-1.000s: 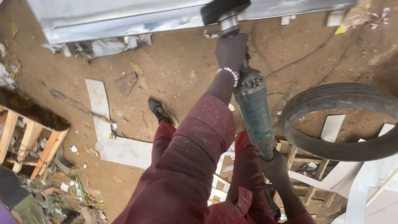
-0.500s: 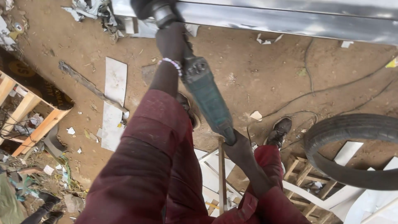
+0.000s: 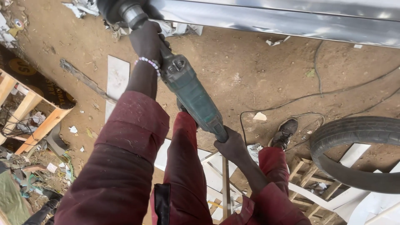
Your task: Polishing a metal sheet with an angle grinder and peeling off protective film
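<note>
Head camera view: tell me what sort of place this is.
Probably an outdoor metalwork yard: bare dirt ground, a long shiny metal panel under an angle grinder, a tyre and wooden frames lying about.

The grinder's [image 3: 189, 93] disc end runs off the top edge beside the metal sheet [image 3: 271, 18], so the disc's contact with the sheet cannot be told. The left hand [image 3: 146, 41] covers the grinder's neck; the right hand [image 3: 232, 146] hides its tail and where the cord leaves. The tyre [image 3: 354, 133], right of the grinder, is cut by the right edge. The sheet runs past the top and right edges.
</note>
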